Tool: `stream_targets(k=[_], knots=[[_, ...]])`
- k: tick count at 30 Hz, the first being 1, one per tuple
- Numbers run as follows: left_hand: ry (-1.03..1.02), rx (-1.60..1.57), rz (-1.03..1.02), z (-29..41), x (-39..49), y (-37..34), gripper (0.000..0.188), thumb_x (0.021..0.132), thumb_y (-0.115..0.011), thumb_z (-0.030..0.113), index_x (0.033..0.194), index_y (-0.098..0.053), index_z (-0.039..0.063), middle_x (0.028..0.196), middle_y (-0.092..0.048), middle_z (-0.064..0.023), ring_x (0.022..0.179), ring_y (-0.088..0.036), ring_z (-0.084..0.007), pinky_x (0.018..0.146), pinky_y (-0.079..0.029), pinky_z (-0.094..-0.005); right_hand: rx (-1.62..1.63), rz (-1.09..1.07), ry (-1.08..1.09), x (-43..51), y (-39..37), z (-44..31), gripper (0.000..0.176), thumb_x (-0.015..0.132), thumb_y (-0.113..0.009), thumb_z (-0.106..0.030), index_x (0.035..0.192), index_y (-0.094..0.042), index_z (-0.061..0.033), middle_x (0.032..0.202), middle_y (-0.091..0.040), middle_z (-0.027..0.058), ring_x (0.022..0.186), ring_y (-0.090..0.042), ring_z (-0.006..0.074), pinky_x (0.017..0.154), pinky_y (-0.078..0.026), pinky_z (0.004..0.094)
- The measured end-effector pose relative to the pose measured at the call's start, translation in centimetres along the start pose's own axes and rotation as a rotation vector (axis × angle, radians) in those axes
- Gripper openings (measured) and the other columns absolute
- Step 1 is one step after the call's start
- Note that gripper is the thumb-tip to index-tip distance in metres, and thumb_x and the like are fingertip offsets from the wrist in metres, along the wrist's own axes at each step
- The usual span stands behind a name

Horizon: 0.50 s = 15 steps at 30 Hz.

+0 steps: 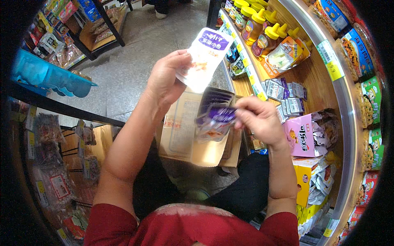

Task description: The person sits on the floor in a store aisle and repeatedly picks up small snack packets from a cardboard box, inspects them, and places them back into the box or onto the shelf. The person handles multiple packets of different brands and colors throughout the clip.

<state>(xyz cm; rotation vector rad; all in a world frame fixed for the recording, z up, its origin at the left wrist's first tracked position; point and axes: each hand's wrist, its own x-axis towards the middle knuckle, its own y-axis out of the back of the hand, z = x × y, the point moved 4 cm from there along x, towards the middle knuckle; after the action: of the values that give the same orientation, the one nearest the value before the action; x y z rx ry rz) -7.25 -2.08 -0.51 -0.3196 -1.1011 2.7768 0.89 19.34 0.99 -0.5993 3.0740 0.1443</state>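
My left hand (169, 73) holds up a white and purple snack pouch (203, 58), its front bright with glare. In my right hand (258, 120) is a purple-topped snack pouch (218, 123) with a clear lower part, gripped at its upper corner and blurred. It hangs over an open box (207, 153) in which more dark purple pouches (217, 95) stand in a row. That box rests on a larger brown cardboard carton (177, 132) between my knees.
Along the right, a wooden shelf (317, 89) holds honey bottles (260, 44), small purple-edged packets (287, 92), a pink box (298, 135) and a yellow box (303, 181). A blue plastic bin (52, 73) and hanging snack bags (49, 132) stand at left. Another person's shoe (160, 14) shows at the top.
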Motion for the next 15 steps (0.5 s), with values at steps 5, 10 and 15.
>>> stream_targets(k=[5,10,15], knots=[[0.043,-0.041,-0.163,-1.0,-0.3,-0.7,0.035,0.084,-0.055,0.003,0.117,-0.049,-0.007,0.108,-0.063,-0.0192,0.095,-0.065,-0.0269,0.089,-0.052,-0.0402,-0.673,-0.187,0.356,0.6,-2.8,0.3,0.008,0.078,-0.062,0.001,0.087,-0.064,0.0012,0.079,-0.065,0.0156,0.073,-0.065,0.0293,0.066,-0.051,0.0345],[0.067,-0.002,-0.195,-1.5,-1.0,-1.5,0.036,0.079,-0.059,-0.004,0.115,-0.056,-0.002,0.108,-0.064,-0.018,0.095,-0.065,-0.028,0.088,-0.053,-0.0436,-0.821,-0.172,0.396,0.5,-2.7,0.8,0.007,0.077,-0.062,-0.007,0.078,-0.058,-0.0015,0.075,-0.059,0.0168,0.072,-0.061,0.0358,0.065,-0.05,0.0438],[0.081,0.034,-0.193,-1.7,-1.6,-2.1,0.038,0.074,-0.06,-0.01,0.112,-0.058,-0.006,0.106,-0.065,-0.0169,0.095,-0.064,-0.0248,0.088,-0.051,-0.0387,-0.702,0.097,0.324,0.7,0.5,-0.4,0.012,0.078,-0.062,-0.008,0.086,-0.064,0.0013,0.082,-0.063,0.0206,0.073,-0.063,0.0355,0.067,-0.051,0.0401]])
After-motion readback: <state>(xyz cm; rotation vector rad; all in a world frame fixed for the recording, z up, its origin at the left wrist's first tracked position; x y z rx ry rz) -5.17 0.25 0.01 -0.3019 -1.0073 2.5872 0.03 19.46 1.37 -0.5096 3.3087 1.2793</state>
